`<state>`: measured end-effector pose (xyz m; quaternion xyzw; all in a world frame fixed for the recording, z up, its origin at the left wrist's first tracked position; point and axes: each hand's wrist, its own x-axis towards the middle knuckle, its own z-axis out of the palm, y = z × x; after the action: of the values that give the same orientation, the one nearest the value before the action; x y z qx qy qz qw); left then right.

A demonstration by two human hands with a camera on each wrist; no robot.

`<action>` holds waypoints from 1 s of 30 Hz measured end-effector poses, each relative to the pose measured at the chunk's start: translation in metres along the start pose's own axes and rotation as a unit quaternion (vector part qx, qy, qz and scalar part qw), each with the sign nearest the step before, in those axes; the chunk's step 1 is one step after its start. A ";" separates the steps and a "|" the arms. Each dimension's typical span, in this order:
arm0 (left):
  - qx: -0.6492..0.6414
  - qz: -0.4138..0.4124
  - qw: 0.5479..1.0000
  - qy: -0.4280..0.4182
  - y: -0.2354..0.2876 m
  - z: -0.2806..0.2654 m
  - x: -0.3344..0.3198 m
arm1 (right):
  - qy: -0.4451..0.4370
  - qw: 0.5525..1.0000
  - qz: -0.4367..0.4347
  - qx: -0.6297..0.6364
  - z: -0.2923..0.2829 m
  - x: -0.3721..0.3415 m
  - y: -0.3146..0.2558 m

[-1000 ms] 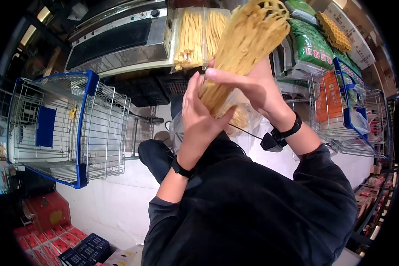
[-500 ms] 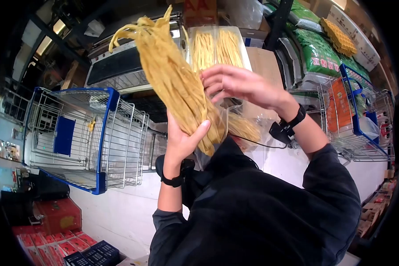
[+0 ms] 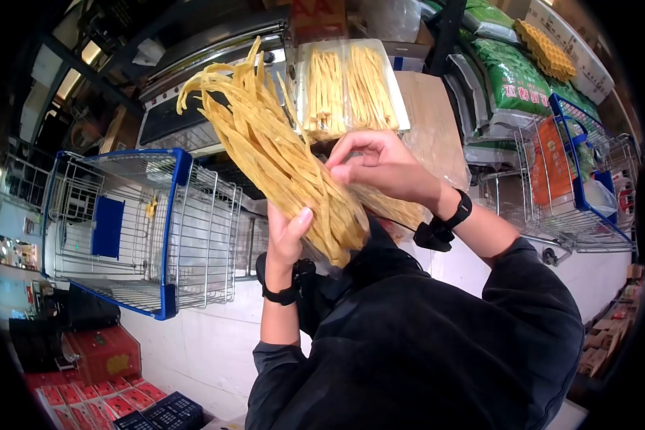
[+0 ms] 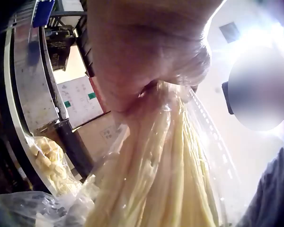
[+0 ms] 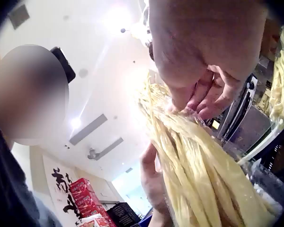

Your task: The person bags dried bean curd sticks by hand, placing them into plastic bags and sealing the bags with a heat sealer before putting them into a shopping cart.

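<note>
A long bundle of yellow dried tofu sticks (image 3: 265,154) in clear plastic slants across the head view, its looped ends up and to the left. My left hand (image 3: 285,233) grips its lower part from beneath, thumb lying over the front. At the bundle's right side, my right hand (image 3: 383,168) has curled fingers and pinches the clear wrapping, as the fingertips (image 5: 206,109) in the right wrist view show. In the left wrist view, the plastic bag (image 4: 217,137) spreads around the sticks below the left hand. Another bag of sticks (image 3: 390,206) lies partly behind the right forearm.
Two packs of similar sticks (image 3: 326,89) lie on a white tray (image 3: 403,118) ahead, beside a cardboard sheet (image 3: 431,118). Shopping carts stand left (image 3: 168,236) and right (image 3: 552,179). Green sacks (image 3: 509,79) are stacked at the right. An oven-like appliance (image 3: 193,100) is behind the bundle.
The bundle, upright and leaning right between both hands at first, has swung left into the left hand. The right hand came off it, then moved down to the wrapping and pinched it.
</note>
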<state>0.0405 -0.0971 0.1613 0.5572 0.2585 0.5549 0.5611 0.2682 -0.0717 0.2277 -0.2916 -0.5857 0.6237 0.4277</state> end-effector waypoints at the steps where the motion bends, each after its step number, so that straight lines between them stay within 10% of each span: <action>1: 0.005 0.000 1.000 0.006 -0.001 0.000 0.000 | 0.008 1.000 -0.006 0.018 -0.001 0.000 0.005; 14: 0.081 0.084 0.993 0.025 0.003 0.013 0.007 | 0.128 0.982 -0.130 -0.043 0.023 -0.002 0.022; 22: 0.365 0.228 0.892 0.139 0.034 0.023 0.019 | 0.138 0.967 -0.214 -0.034 0.032 0.012 0.020; 30: 0.309 0.242 0.910 0.135 0.051 0.004 0.034 | 0.142 0.953 -0.266 -0.024 0.046 0.031 -0.006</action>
<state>0.0353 -0.0793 0.2202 0.6678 0.3480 0.6358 0.1692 0.2148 -0.0668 0.2450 -0.2214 -0.5899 0.4252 0.6498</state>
